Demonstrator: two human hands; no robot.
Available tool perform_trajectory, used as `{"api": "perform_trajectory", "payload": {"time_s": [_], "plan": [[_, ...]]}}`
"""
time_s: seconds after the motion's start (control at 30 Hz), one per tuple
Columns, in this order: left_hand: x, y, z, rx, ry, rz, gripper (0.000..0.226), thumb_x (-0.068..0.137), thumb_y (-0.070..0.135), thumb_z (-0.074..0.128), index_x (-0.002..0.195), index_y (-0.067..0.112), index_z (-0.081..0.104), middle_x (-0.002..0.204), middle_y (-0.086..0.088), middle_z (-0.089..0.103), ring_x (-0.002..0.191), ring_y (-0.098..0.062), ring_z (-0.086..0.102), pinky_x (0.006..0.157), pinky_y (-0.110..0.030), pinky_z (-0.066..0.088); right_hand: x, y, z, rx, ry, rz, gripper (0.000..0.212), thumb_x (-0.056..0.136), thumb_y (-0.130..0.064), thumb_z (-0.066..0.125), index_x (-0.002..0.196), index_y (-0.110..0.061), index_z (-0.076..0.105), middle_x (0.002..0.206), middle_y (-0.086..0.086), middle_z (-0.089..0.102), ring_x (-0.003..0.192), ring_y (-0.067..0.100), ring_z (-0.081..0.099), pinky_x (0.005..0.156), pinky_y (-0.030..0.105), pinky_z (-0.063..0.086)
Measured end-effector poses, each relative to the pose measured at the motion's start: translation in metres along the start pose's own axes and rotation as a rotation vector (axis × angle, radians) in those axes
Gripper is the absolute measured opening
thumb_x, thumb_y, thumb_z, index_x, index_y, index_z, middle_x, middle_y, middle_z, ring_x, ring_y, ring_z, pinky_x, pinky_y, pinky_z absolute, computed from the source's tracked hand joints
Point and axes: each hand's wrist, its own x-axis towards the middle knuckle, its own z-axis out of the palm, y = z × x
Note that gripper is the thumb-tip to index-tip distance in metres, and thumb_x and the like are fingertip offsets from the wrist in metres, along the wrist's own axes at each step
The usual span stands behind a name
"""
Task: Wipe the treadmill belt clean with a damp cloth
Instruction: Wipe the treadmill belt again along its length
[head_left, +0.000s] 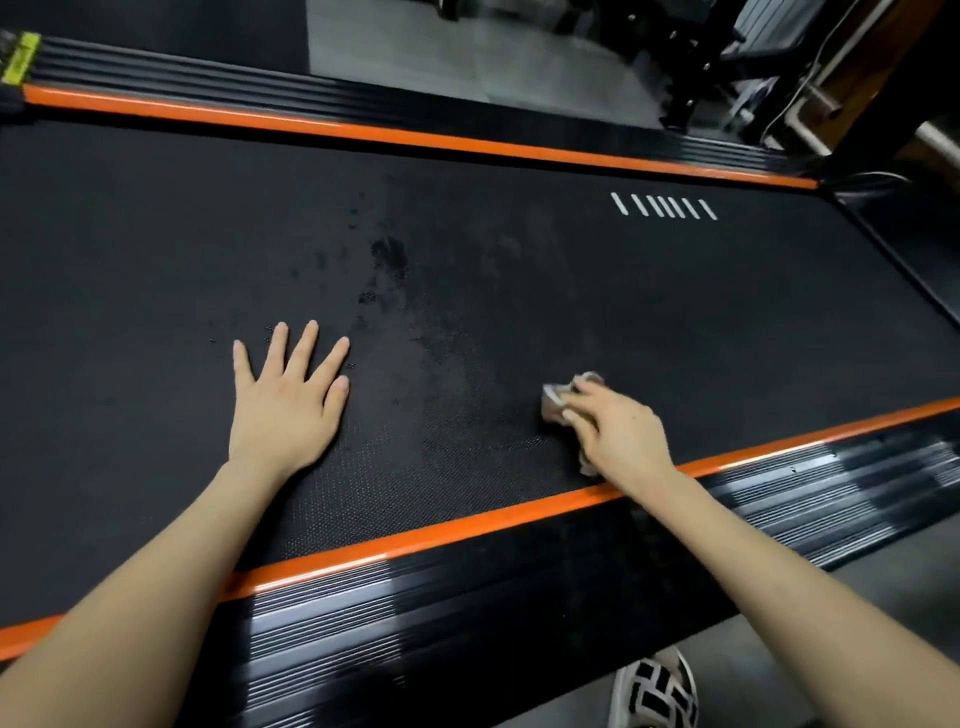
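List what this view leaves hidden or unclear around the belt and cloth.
Head view:
cloth: mostly covered by the right hand; its size is unclear.
treadmill belt: left end cut by the frame edge; a patch lies under the left hand.
shoe: cut off by the bottom edge.

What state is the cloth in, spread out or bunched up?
Bunched up: the cloth is a crumpled wad under the right hand.
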Motion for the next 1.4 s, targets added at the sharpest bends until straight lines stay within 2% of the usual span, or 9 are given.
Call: {"api": "perform_trajectory", "payload": {"time_s": [0.1, 0.2, 0.3, 0.5, 0.67, 0.83, 1.0, 1.2, 1.4], "plan": [[0.001, -0.001, 0.0, 0.0, -0.001, -0.005, 0.057, 0.097, 0.049, 0.003, 0.148, 0.033, 0.024, 0.157, -0.005, 0.02, 0.145, -0.03, 0.009, 0.112, -0.058, -0.002, 0.009, -0.035, -0.008, -0.03, 0.053, -0.083, 0.044, 0.09, -0.046, 0.054, 0.132, -0.031, 0.053, 0.146, 0.0, 0.042, 0.134, 0.028, 0.035, 0.105, 0.049, 0.035], [0.0, 0.0, -0.002, -0.012, 0.003, -0.003, 0.056, 0.096, 0.048, 0.01, 0.148, 0.033, 0.024, 0.157, -0.004, 0.019, 0.146, -0.03, 0.008, 0.113, -0.057, -0.003, 0.002, -0.056, -0.012, -0.011, -0.053, -0.082, 0.048, 0.085, -0.063, 0.049, 0.128, -0.043, 0.052, 0.132, -0.009, 0.056, 0.121, 0.018, 0.051, 0.096, 0.037, 0.042], [0.001, 0.0, -0.001, -0.021, 0.012, -0.003, 0.053, 0.098, 0.047, 0.012, 0.147, 0.033, 0.027, 0.156, -0.005, 0.021, 0.145, -0.03, 0.01, 0.113, -0.057, -0.001, 0.007, -0.051, -0.019, 0.12, 0.351, -0.071, 0.043, 0.086, -0.058, 0.042, 0.113, -0.035, 0.066, 0.113, -0.009, 0.068, 0.107, 0.014, 0.062, 0.096, 0.037, 0.044], [0.001, 0.0, 0.001, -0.009, 0.012, 0.014, 0.059, 0.095, 0.05, 0.008, 0.146, 0.031, 0.032, 0.154, -0.007, 0.028, 0.144, -0.033, 0.017, 0.112, -0.059, 0.004, 0.019, -0.044, 0.032, 0.237, -0.137, -0.114, 0.066, 0.073, -0.073, 0.04, 0.135, -0.05, 0.031, 0.156, 0.0, 0.021, 0.144, 0.03, 0.012, 0.113, 0.061, 0.008], [0.001, 0.003, 0.0, 0.003, 0.033, 0.0, 0.056, 0.096, 0.047, 0.014, 0.144, 0.029, 0.036, 0.152, -0.008, 0.031, 0.142, -0.034, 0.021, 0.111, -0.06, 0.007, 0.001, -0.055, 0.056, 0.078, -0.142, -0.615, 0.045, 0.081, -0.06, 0.052, 0.119, -0.038, 0.062, 0.149, 0.001, 0.036, 0.136, 0.04, 0.03, 0.1, 0.058, 0.034], [0.0, 0.004, 0.0, -0.007, 0.038, 0.006, 0.053, 0.096, 0.044, 0.02, 0.143, 0.027, 0.04, 0.151, -0.009, 0.034, 0.141, -0.035, 0.024, 0.111, -0.062, 0.01, 0.027, -0.047, 0.069, 0.105, -0.004, -0.8, 0.026, 0.095, -0.034, 0.049, 0.109, -0.03, 0.07, 0.135, 0.003, 0.054, 0.125, 0.039, 0.047, 0.099, 0.058, 0.04], [0.001, 0.005, 0.001, -0.01, 0.032, -0.016, 0.052, 0.096, 0.045, 0.022, 0.143, 0.03, 0.038, 0.152, -0.006, 0.033, 0.142, -0.032, 0.022, 0.112, -0.06, 0.009, 0.072, -0.069, 0.078, 0.141, 0.139, -0.84, 0.028, 0.094, -0.028, 0.046, 0.104, -0.025, 0.072, 0.125, 0.005, 0.062, 0.114, 0.04, 0.055, 0.098, 0.056, 0.042], [0.001, 0.001, -0.001, -0.033, 0.013, -0.019, 0.054, 0.096, 0.049, 0.017, 0.144, 0.032, 0.037, 0.153, -0.002, 0.031, 0.144, -0.028, 0.019, 0.114, -0.058, 0.008, 0.182, -0.134, 0.086, 0.187, 0.172, -0.336, 0.019, 0.09, -0.023, 0.06, 0.102, -0.021, 0.075, 0.124, 0.005, 0.062, 0.104, 0.038, 0.058, 0.093, 0.044, 0.046], [0.001, 0.003, -0.004, -0.043, 0.004, -0.024, 0.053, 0.096, 0.048, 0.02, 0.143, 0.032, 0.038, 0.153, -0.002, 0.03, 0.144, -0.028, 0.019, 0.114, -0.058, 0.007, 0.07, -0.101, 0.073, 0.156, 0.143, -0.735, 0.021, 0.085, -0.019, 0.065, 0.104, -0.019, 0.073, 0.12, 0.006, 0.065, 0.107, 0.034, 0.061, 0.094, 0.046, 0.047]]}}
